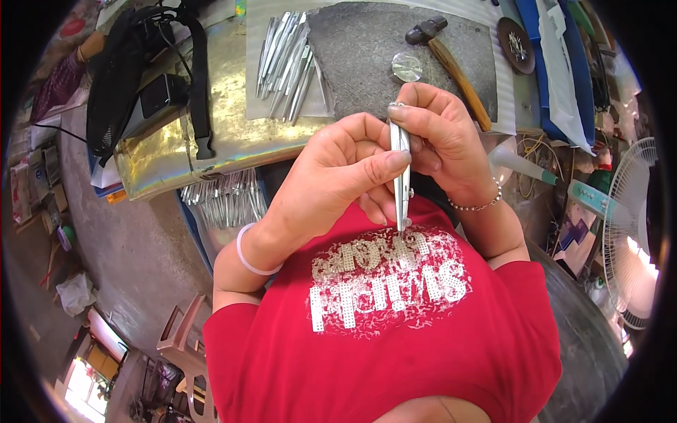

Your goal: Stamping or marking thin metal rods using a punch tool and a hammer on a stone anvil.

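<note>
In front of my chest I hold a slim silver metal drawing compass [402, 185] upright, its two legs close together and pointing down toward me. My left hand [345, 169] is closed around its middle, the thumb pressed on the near face. At the top end, the thumb and fingers of my right hand [448, 137] pinch the head. Small details of the head are hidden by these fingers. Just beyond my hands lies a dark stone slab [352, 53] with a small round clear container [407, 67] and a wooden-handled hammer [455, 67] on it.
A pile of silver compass pieces [288, 63] lies left of the slab; more fill an open drawer [224, 199]. A brown bowl [502, 32] holds small metal parts. Nearby are a black strapped bag [116, 84], a fan [635, 233], and another person's arm [60, 88].
</note>
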Demonstrator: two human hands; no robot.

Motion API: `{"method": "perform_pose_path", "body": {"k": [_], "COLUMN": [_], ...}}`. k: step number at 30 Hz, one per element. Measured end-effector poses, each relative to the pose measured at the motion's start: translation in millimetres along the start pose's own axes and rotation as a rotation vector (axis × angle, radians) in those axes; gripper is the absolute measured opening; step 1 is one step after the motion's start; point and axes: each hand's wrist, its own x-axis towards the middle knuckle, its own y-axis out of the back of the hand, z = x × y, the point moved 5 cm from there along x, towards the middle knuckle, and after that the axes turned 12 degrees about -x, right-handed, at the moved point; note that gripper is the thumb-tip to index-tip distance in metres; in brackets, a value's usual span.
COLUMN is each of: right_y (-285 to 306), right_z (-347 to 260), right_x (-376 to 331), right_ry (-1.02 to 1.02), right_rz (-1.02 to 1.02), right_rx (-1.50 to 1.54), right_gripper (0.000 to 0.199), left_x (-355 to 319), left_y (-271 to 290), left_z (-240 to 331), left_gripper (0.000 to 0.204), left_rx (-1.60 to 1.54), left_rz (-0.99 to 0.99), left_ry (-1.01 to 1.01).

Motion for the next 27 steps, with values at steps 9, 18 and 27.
{"method": "perform_pose_path", "body": {"k": [9,18,27], "right_y": [-5.9,-8.7,-7.4], "right_z": [0.9,2.9,3.1], "right_x": [4.2,7.3,10.9], "right_ry": [-0.020,-0.022,-0.019], "right_rz": [0.004,0.003,-0.007], "right_rx": [0.008,0.012,0.017], "right_gripper": [0.013,0.013,0.014], "left_x": [0.4,0.0,2.5], "left_y": [9.2,13.4,14.6], "left_z": [-1.4,-0.9,0.3], "left_gripper": [0.023,0.023,0.023], "left_rx": [-0.112,-0.156,-0.171], "left_rz": [-0.049,-0.061,-0.048], "left_ry": [0.003,0.032,0.029]}}
